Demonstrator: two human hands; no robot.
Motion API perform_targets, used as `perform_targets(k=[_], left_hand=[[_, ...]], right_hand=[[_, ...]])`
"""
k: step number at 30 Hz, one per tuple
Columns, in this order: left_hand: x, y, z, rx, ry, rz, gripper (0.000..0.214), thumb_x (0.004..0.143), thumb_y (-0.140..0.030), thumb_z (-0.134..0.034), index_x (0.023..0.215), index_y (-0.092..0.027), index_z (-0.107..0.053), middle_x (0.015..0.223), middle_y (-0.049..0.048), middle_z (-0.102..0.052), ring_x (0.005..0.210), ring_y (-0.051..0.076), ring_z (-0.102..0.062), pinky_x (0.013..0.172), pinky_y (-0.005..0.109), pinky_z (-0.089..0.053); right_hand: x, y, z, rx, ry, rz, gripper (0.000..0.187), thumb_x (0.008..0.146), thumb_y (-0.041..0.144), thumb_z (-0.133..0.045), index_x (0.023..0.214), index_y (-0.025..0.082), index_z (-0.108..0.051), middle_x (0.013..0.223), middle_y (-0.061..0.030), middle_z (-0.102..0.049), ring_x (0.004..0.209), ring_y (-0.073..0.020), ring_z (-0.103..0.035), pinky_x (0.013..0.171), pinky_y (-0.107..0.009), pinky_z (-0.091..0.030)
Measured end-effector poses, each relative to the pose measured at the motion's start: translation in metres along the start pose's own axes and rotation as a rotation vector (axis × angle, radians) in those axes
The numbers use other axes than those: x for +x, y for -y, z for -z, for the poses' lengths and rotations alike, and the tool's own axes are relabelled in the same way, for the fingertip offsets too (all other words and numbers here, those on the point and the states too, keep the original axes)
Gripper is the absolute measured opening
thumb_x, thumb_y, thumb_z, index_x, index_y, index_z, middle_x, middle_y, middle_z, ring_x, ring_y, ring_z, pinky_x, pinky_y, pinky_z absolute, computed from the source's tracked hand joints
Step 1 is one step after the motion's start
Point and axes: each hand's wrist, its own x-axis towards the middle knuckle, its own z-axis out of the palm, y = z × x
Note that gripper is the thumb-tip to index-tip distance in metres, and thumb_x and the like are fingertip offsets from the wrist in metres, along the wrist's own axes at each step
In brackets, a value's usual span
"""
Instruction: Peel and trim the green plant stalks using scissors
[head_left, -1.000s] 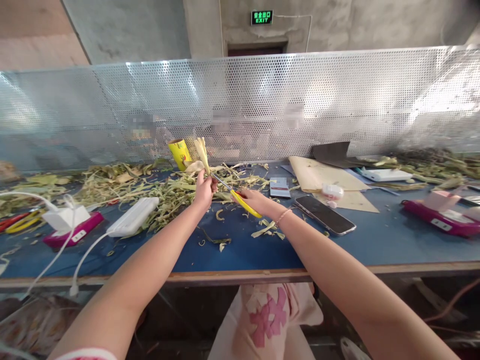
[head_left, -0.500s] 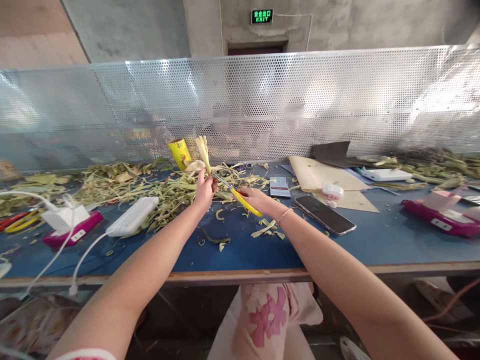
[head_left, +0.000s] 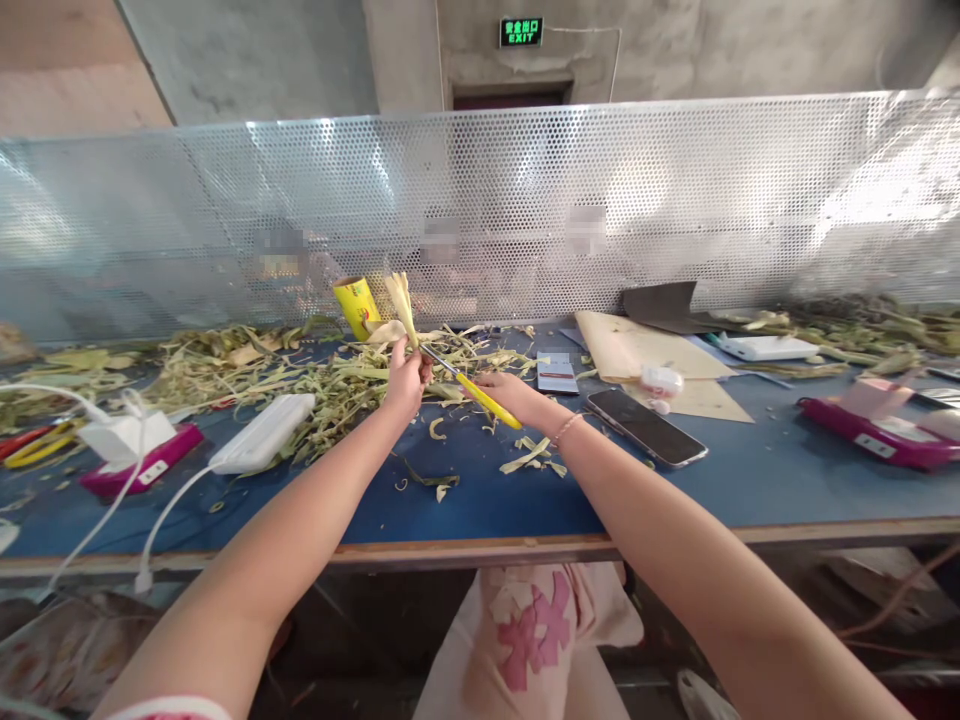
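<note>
My left hand (head_left: pixel 407 378) is closed around the lower part of a pale yellow-green stalk (head_left: pixel 403 305), whose split, fanned top points up and away from me. My right hand (head_left: pixel 510 398) grips a pair of yellow-handled scissors (head_left: pixel 489 402). Their metal blades reach left to the stalk just above my left fingers; whether they touch it I cannot tell. Behind and left of my hands spreads a heap of loose, dry-looking plant strips (head_left: pixel 341 390). A yellow tube (head_left: pixel 357 307) leans at the back of the heap. Small scraps (head_left: pixel 532 455) lie below my right wrist.
On the blue table (head_left: pixel 480 510), a white power bank (head_left: pixel 266 433) and magenta power strip (head_left: pixel 142 460) with cables sit left. A phone (head_left: pixel 646 428), small card box (head_left: pixel 556 373), earphone case (head_left: pixel 661 381) and brown paper (head_left: pixel 622 345) lie right. A perforated metal screen (head_left: pixel 510 170) stands behind.
The whole view has shifted very slightly. The scissors' handles look closer together than before, and both hands stay in nearly the same place.
</note>
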Motion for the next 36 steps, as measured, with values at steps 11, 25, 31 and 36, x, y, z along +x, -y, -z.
perform_targets(k=[11, 25, 31, 36], left_hand=[[-0.001, -0.002, -0.001, -0.005, 0.044, -0.015, 0.031, 0.075, -0.009, -0.045, 0.104, -0.02, -0.047, 0.051, -0.0062, -0.044, 0.036, 0.003, -0.032, 0.038, 0.016, -0.023], [0.001, 0.002, 0.002, -0.001, 0.023, -0.01, 0.046, 0.073, -0.008, -0.046, 0.118, -0.021, -0.044, 0.053, -0.0047, -0.048, 0.04, 0.004, -0.037, 0.04, 0.016, -0.027], [0.004, 0.007, 0.003, 0.05, -0.024, -0.021, 0.036, 0.07, -0.006, -0.053, 0.103, -0.019, -0.054, 0.069, 0.0007, -0.059, 0.053, 0.006, -0.049, 0.047, 0.016, -0.036], [0.005, 0.007, 0.005, 0.07, -0.053, -0.055, 0.034, 0.063, -0.006, -0.06, 0.094, -0.017, -0.054, 0.067, -0.0003, -0.059, 0.056, 0.008, -0.054, 0.052, 0.019, -0.041]], right_hand=[[-0.001, 0.008, -0.002, 0.07, -0.012, -0.057, 0.034, 0.085, 0.04, -0.04, 0.082, 0.017, -0.064, 0.063, -0.0023, -0.056, 0.063, -0.0129, -0.054, 0.062, -0.023, -0.04], [0.001, 0.002, 0.001, 0.238, -0.1, -0.342, 0.047, 0.081, 0.058, -0.034, 0.067, 0.017, -0.054, 0.067, -0.0066, -0.059, 0.07, -0.0182, -0.057, 0.061, -0.026, -0.042], [-0.004, -0.012, 0.003, 0.043, -0.169, -0.335, 0.047, 0.081, 0.056, -0.034, 0.094, 0.014, -0.051, 0.095, -0.0143, -0.062, 0.086, -0.0234, -0.058, 0.068, -0.029, -0.042], [-0.013, -0.007, 0.013, -0.239, -0.195, -0.344, 0.043, 0.081, 0.05, -0.037, 0.104, 0.014, -0.046, 0.094, -0.0153, -0.063, 0.084, -0.0264, -0.06, 0.068, -0.031, -0.041]])
